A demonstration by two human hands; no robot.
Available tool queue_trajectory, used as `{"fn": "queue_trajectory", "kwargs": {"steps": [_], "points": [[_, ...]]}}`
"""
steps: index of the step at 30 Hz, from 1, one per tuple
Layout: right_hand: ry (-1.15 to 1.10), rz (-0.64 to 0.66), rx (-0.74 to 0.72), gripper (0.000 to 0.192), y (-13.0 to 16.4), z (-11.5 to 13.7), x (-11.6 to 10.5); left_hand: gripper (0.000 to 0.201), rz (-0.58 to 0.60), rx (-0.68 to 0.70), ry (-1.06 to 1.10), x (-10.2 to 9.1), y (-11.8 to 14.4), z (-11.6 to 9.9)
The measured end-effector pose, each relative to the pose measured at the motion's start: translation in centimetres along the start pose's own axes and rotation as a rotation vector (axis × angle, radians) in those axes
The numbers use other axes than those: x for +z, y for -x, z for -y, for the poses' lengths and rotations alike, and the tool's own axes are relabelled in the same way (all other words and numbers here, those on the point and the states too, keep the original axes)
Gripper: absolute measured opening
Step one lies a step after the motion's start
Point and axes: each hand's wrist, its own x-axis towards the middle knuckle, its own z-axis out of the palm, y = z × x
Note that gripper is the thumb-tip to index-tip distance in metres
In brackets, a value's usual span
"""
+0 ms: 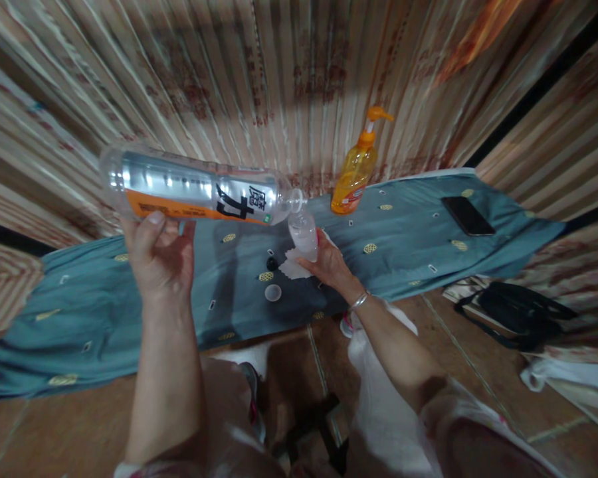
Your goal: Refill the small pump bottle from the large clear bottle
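My left hand [155, 255] grips a large clear plastic bottle [194, 187] with a silver and orange label, tipped on its side with its open mouth pointing right. My right hand [329, 265] holds a small clear container [303, 233] upright directly under that mouth, with a white tissue [293, 265] beneath it. Both are held above a blue-grey cloth-covered surface [129, 292]. A small black cap [272, 263] and a pale round lid [273, 293] lie on the cloth just below the hands.
An orange pump bottle [355, 174] stands on the cloth to the right of the hands. A dark phone [467, 216] lies at the far right end. A black bag [515, 312] sits on the tiled floor at right. Patterned curtains hang behind.
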Motion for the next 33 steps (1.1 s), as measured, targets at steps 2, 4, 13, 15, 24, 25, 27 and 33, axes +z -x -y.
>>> {"fn": "queue_trajectory", "kwargs": {"steps": [2, 4, 13, 15, 24, 25, 27, 33], "points": [[-0.001, 0.005, 0.007, 0.084, 0.01, 0.04, -0.06, 0.045, -0.004, 0.000, -0.012, 0.08, 0.06, -0.03], [-0.004, 0.008, 0.010, 0.085, 0.01, 0.08, -0.11, 0.043, 0.000, 0.003, -0.023, 0.12, 0.10, -0.04], [0.012, 0.001, 0.003, 0.086, 0.04, 0.14, -0.01, 0.038, 0.008, 0.005, 0.028, -0.11, -0.12, 0.07], [0.013, -0.011, -0.006, 0.086, 0.05, 0.05, 0.06, 0.038, 0.015, 0.011, 0.031, -0.15, -0.19, 0.12], [0.024, -0.014, -0.009, 0.084, 0.05, -0.05, 0.22, 0.038, 0.022, 0.014, 0.031, -0.45, -0.34, 0.27], [0.023, -0.012, -0.012, 0.083, 0.05, -0.03, 0.20, 0.037, 0.025, 0.015, 0.023, -0.49, -0.35, 0.28], [0.017, -0.008, -0.018, 0.082, 0.04, -0.01, 0.13, 0.036, 0.027, 0.017, 0.008, -0.53, -0.37, 0.30], [0.014, -0.009, -0.017, 0.082, 0.00, 0.03, 0.04, 0.038, 0.027, 0.011, 0.014, -0.38, -0.32, 0.24]]}}
